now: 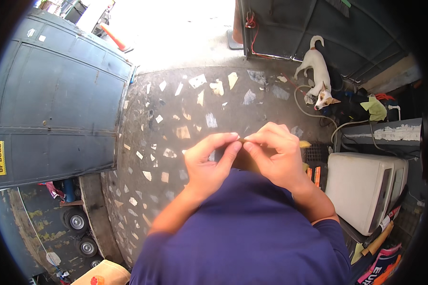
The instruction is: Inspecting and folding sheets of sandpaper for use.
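Just in front of my chest, my left hand and my right hand meet almost fingertip to fingertip. Each pinches thumb against forefinger on a thin brown piece. Little of that piece shows between the fingertips, and its material is unclear. A darker brown patch appears below it between the palms; whether it belongs to the same piece I cannot tell. My navy shirt fills the view beneath the hands.
A white dog with brown patches stands at upper right, near a hose. A metal gate spans the left, above several small wheels. Beside my right arm sits a cream appliance casing. Irregular stone pieces pattern the floor.
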The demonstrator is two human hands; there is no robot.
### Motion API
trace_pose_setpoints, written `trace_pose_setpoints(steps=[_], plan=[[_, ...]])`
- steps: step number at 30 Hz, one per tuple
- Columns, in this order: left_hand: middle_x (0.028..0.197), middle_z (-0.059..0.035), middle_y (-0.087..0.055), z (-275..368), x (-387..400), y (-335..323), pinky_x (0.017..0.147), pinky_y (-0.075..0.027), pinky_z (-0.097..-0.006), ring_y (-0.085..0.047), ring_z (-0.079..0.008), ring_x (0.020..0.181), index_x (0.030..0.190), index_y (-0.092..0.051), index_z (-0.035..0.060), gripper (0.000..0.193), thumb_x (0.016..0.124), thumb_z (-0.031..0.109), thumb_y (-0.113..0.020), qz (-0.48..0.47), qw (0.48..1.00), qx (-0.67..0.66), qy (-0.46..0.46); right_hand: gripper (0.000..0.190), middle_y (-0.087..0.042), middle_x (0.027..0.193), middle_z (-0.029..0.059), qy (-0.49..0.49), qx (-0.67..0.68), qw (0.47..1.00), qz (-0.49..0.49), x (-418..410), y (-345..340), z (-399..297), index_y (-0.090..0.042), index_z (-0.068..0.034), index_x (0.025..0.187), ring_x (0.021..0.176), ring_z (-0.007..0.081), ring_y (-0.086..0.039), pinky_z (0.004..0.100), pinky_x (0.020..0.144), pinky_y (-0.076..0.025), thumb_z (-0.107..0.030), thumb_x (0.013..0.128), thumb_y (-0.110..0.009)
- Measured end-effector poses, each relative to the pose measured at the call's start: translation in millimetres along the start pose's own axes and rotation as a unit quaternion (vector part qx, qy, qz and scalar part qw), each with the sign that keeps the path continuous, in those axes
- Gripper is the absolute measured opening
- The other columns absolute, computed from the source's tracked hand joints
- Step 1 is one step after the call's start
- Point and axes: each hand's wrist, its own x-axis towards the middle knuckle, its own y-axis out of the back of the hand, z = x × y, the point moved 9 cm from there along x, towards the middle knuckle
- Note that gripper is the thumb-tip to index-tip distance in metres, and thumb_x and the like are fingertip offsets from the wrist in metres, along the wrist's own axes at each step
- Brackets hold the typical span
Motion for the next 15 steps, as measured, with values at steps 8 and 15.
trace_pose_setpoints(steps=[8,15], plan=[[0.107,-0.0134,-0.077,18,3,-12,0.077,-0.058,-0.0276,-0.073,-0.0162,0.089,0.120,-0.077,-0.0007,0.031,0.089,-0.006,-0.079,0.003,0.996,0.062,-0.068,0.022,-0.067,0.085,0.0089,-0.023,0.046,0.997,0.066,-2,2,10,-0.078,-0.005,0.110,0.074,0.0228,-0.064,0.0353,0.070,-0.052,-0.002,0.088,-0.079],[0.108,-0.0115,-0.077,12,9,-26,0.078,-0.057,-0.0265,-0.072,-0.0152,0.089,0.121,-0.077,0.0001,0.031,0.091,-0.005,-0.078,-0.011,0.997,0.055,-0.052,0.029,-0.065,0.087,0.0078,0.060,-0.059,0.994,0.069,-3,8,10,-0.077,-0.005,0.118,0.080,0.0257,-0.061,0.0364,0.071,-0.050,-0.004,0.089,-0.078]])
